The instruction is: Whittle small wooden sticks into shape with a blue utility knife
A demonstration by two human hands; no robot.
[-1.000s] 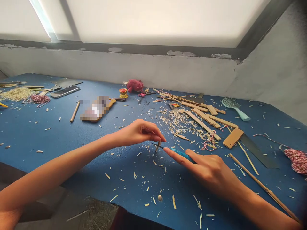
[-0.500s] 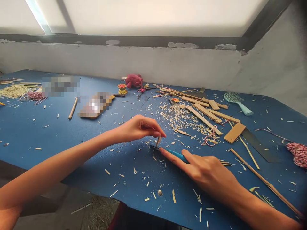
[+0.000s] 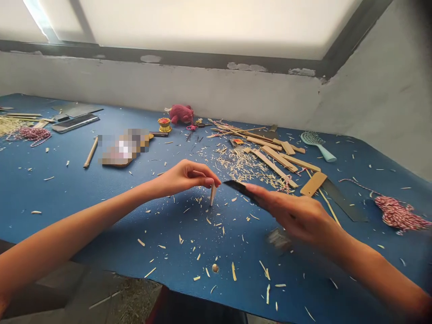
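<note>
My left hand (image 3: 194,174) pinches a small, pale sliver of wood (image 3: 212,195) between thumb and fingertips. The sliver stands nearly upright, its lower end at the blue tabletop (image 3: 182,288). To the right, my right hand (image 3: 297,211) is closed around a knife (image 3: 238,186), raised above the table. Its dark blade points left, with the tip close to my left fingertips. My fingers hide the handle. Below the right palm is a blurred grey shape (image 3: 280,238) that I cannot make out.
Shavings (image 3: 241,164) lie heaped beyond my hands and scattered nearer. Wooden strips (image 3: 278,158), a tan wooden tag (image 3: 313,184), a green hairbrush (image 3: 319,146) and red-white string (image 3: 398,211) lie right. A phone (image 3: 76,123), a short stick (image 3: 90,153) and a plush toy (image 3: 181,114) are farther back.
My right hand has lifted the knife off the sliver and turned it, so the dark blade shows more. My left hand still pinches the sliver. The view has shifted slightly right.
</note>
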